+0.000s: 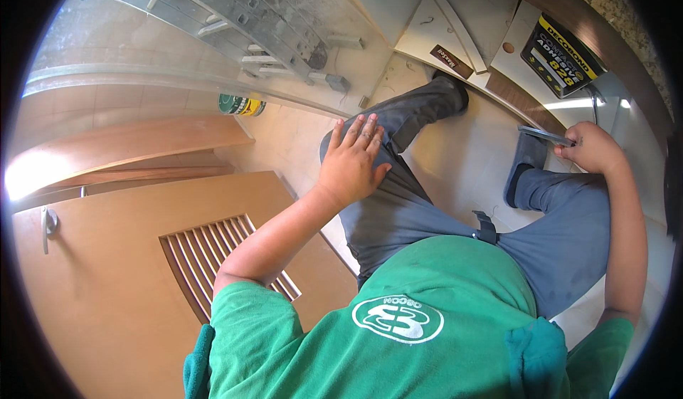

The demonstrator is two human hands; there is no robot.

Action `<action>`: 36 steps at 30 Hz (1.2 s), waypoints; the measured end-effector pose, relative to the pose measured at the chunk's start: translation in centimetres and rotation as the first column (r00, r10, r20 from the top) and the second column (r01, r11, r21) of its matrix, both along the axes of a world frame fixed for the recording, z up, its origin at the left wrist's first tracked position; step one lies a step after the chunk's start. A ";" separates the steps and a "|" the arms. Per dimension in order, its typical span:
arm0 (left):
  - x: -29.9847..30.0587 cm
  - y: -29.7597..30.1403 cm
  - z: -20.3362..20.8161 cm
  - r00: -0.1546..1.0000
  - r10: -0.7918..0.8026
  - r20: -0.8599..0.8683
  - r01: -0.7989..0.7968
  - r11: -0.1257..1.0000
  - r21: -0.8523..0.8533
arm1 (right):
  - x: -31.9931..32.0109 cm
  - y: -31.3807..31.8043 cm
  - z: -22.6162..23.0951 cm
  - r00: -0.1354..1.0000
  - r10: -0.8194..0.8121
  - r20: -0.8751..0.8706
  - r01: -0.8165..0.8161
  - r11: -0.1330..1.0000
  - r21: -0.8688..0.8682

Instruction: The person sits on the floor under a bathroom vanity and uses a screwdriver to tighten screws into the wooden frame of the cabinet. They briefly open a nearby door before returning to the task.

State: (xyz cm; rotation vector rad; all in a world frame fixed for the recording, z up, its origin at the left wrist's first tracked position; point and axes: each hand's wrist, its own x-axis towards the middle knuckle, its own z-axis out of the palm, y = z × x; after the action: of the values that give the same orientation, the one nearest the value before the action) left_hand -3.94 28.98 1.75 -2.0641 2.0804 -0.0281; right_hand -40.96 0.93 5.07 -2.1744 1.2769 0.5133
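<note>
My left hand (352, 158) rests palm down on my left thigh, its fingers stretched and somewhat apart, holding nothing. On the right, my right hand (592, 148) is closed around one end of a flat, narrow grey metal tool (544, 135). Its other end points left, above my right slipper (526, 150); the exact kind of tool is unclear. Beyond that hand, a black and yellow adhesive tin (562, 55) sits on a pale board (509, 64). A long thin pale strip (459, 32) lies on the white panel (420, 39) farther left, near a small dark brown label piece (452, 61).
A granite counter edge (622, 0) curves over the far right. At the far left, a glass panel (178, 43) stands before a metal ladder (284, 50). A green and yellow can (242, 105) sits near a wooden door (114, 256) with a slatted vent (213, 249).
</note>
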 end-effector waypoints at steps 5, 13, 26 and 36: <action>-0.8 -1.2 2.0 0.930 0.316 -0.185 -0.244 0.911 0.334 | -0.4 0.1 -0.2 1.000 0.004 0.005 -0.004 1.000 -0.029; 6.9 -1.9 -0.6 0.219 0.903 -0.371 -0.341 0.427 0.838 | -0.6 0.1 -0.3 0.999 0.012 0.051 -0.009 0.999 -0.052; 18.8 2.5 -1.6 0.297 -0.035 -0.954 -0.911 0.288 -0.294 | -0.9 0.2 -1.0 0.999 -0.004 0.054 0.007 0.998 -0.055; 20.1 -3.0 13.2 0.474 -0.477 -0.740 -0.766 0.190 -0.614 | -2.8 -4.8 0.5 0.996 0.029 -0.088 -0.044 0.982 -0.183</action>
State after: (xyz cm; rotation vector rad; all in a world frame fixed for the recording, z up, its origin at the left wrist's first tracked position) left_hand 16.14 25.95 14.97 -3.9451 2.6081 -0.5862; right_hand -43.78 -3.85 5.57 -2.3549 1.3802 0.5251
